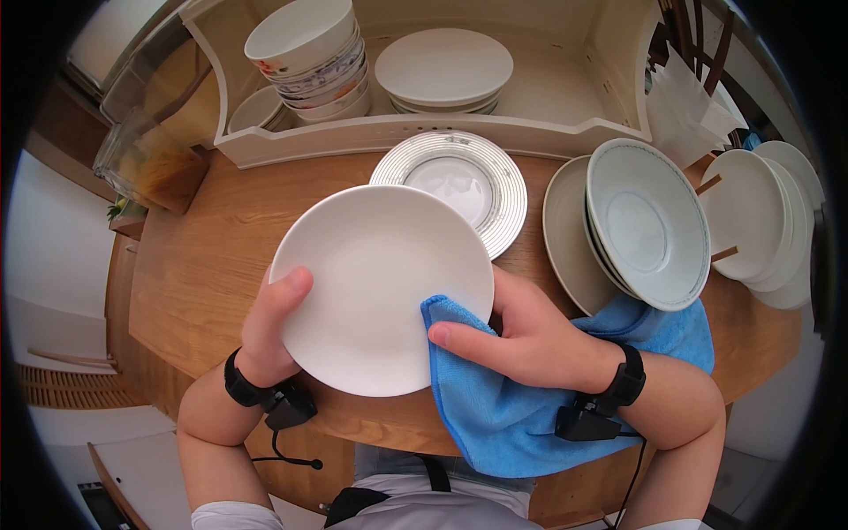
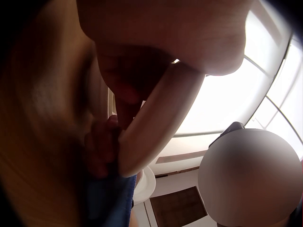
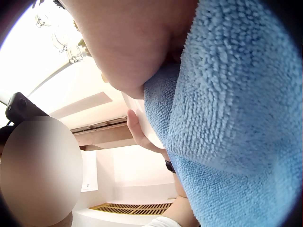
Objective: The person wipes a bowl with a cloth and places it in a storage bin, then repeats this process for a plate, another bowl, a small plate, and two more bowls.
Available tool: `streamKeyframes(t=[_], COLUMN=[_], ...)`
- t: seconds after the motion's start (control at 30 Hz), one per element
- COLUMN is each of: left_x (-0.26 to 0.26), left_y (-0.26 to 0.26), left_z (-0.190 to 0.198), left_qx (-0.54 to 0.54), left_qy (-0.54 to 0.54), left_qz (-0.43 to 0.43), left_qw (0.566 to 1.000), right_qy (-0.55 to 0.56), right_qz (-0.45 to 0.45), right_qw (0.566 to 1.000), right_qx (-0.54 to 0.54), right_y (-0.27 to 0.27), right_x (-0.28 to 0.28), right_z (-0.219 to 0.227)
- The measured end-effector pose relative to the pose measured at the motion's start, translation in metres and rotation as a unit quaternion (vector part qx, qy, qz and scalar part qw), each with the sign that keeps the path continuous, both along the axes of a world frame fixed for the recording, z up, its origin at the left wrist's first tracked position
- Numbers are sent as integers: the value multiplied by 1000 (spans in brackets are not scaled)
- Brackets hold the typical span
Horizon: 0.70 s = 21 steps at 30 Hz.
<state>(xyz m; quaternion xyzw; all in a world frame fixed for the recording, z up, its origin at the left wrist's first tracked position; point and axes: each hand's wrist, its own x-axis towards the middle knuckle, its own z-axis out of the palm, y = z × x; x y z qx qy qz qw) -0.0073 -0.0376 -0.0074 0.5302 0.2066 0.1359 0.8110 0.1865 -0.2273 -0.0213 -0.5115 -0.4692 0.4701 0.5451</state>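
Note:
A plain white plate [image 1: 371, 283] is held between both hands above the front of the wooden table, its face turned up. My left hand [image 1: 272, 322] grips its left rim, thumb on the face and fingers beneath. At the right rim, my right hand [image 1: 539, 340] holds the plate through a blue cloth [image 1: 495, 415], the thumb pressing a fold of it on the face. The cloth drapes down past the table edge and also spreads right, under the forearm. In the right wrist view the cloth [image 3: 227, 109] fills much of the picture; the fingers behind it are hidden.
Behind the plate lies a silver-rimmed plate [image 1: 490, 190]. To the right, stacked bowls [image 1: 649, 225] lean on a beige plate [image 1: 565, 230], near plates standing in a rack [image 1: 746, 216]. A cream shelf [image 1: 556, 132] at the back holds stacked bowls [image 1: 305, 53] and white plates [image 1: 442, 66].

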Motion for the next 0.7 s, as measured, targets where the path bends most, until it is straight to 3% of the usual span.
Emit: streamKeyframes(t=[0.4, 0.47, 0.5, 0.57, 0.7], left_x=[-20, -21, -19, -5, 2], left_y=[12, 15, 14, 5, -2], left_z=[-9, -12, -9, 6, 16], left_qx=[18, -131, -131, -11, 3], left_qy=[7, 20, 20, 79, 105], left_qz=[-78, -99, -99, -187, -186], left_qw=[997, 986, 986, 979, 977], right_qy=[34, 56, 51, 48, 4], right_qz=[-21, -22, -17, -13, -22], right_qw=[999, 997, 998, 999, 1000], right_qx=[-26, -41, -28, -15, -6], right_y=[-3, -4, -4, -4, -3], right_x=[-2, -2, -2, -2, -3], right_z=[6, 5, 3, 2, 2])
